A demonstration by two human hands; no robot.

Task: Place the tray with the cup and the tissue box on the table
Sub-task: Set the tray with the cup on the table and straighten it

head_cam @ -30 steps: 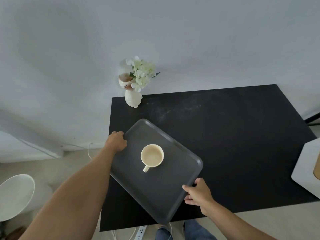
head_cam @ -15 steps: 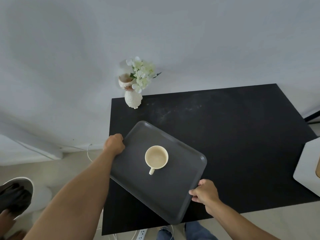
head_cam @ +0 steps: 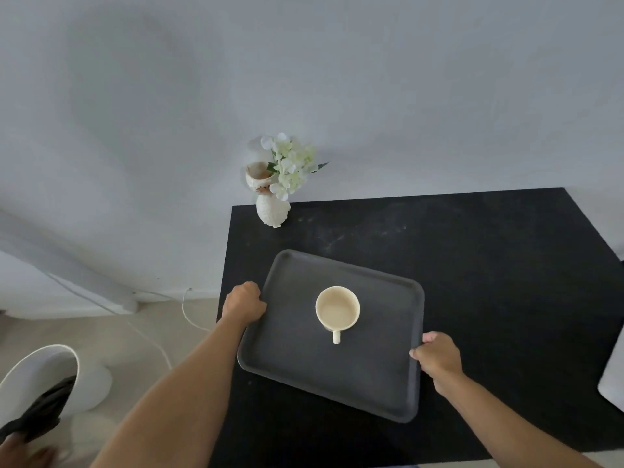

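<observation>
A dark grey tray (head_cam: 290, 352) is over the left half of the black table (head_cam: 489, 265). A cream cup (head_cam: 337, 310) stands upright in the tray's middle, handle pointing toward me. My left hand (head_cam: 244, 302) grips the tray's left rim. My right hand (head_cam: 439, 358) grips its right rim. Whether the tray rests on the table or hovers just above it, I cannot tell. No tissue box is in view.
A white animal-shaped vase with pale flowers (head_cam: 275, 184) stands at the table's far left corner, close to the wall. A white object (head_cam: 613, 380) pokes in at the right edge. On the floor at left are a white stool (head_cam: 50, 383) and a cable (head_cam: 158, 346).
Both hands have carried the tray to the right and turned it, so its edges lie closer to square with the table. The cup rode along with it.
</observation>
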